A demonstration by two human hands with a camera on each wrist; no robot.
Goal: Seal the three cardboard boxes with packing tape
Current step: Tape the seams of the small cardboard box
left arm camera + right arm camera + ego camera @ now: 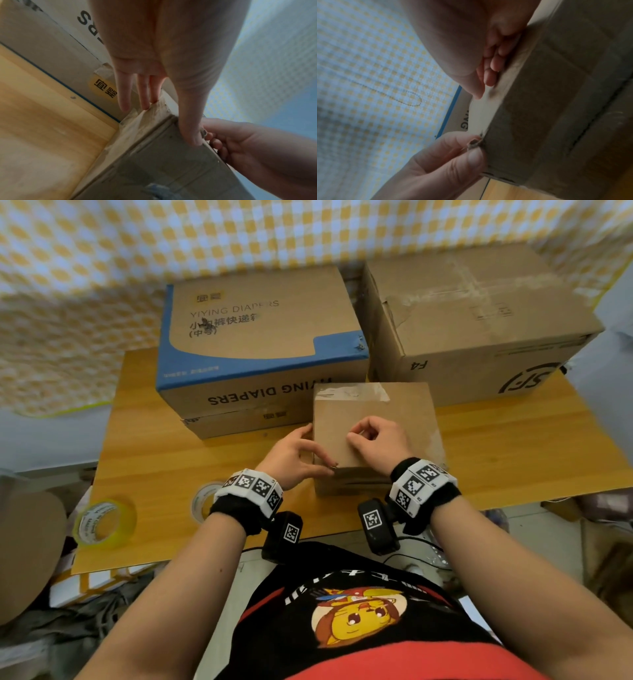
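A small brown box (376, 412) stands mid-table, with old clear tape across its far top edge. My left hand (303, 450) is at its left near corner: straight fingers (143, 94) lie down the left side and the thumb (473, 157) lies along the near top edge. My right hand (371, 436) sits on the box top with its fingers (493, 65) curled, tips against the cardboard; nothing shows between them. Behind stand a blue-and-brown diaper box (260, 337) and a plain brown box (479, 320). A yellowish tape roll (104, 523) lies front left, and a clear roll (203, 501) is half hidden by my left wrist.
The wooden table (513, 446) shows bare wood to the right of the small box and along its front left. A yellow-checked cloth (85, 285) hangs behind the boxes. Cardboard and clutter lie on the floor on both sides.
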